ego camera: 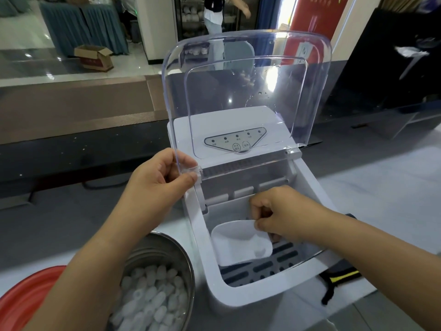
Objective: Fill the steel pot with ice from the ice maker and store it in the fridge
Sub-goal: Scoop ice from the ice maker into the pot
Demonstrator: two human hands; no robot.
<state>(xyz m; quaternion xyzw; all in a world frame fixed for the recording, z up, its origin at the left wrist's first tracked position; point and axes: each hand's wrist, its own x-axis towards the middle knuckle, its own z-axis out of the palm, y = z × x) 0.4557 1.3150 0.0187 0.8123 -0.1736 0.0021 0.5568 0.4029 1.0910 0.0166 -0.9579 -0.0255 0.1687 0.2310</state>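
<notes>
Right hand [284, 211]: grip clenched, fingers curled down around the handle end of a white plastic scoop [238, 242], inside the open bin of the ice maker [238, 235]. Scoop bowl points toward the bin's near-left side and lies on the slotted basket floor [269, 263]. One or two pieces of ice sit in the scoop bowl; basket floor around it shows bare dark slots.

Left hand [162, 173]: grip pinched, thumb and fingertips closed on the lower left corner of the clear lid [245, 91] at its hinge side. Lid stands raised, tilted back over the control panel [235, 139].

Steel pot [157, 290]: on the worktop [391, 177] just left of the ice maker, below the left forearm, which crosses over its near rim. Pot holds a heap of ice [152, 299], bullet-shaped pieces. It is near the right hand but apart from it, separated by the ice maker's left wall.

Red round object [26, 295] partly in view at lower left, beside the pot. Black-and-yellow strap [338, 280] on the worktop right of the ice maker, under the right forearm. Open cardboard box [94, 57] on the floor well behind. Another person [214, 13] stands in the far background.
</notes>
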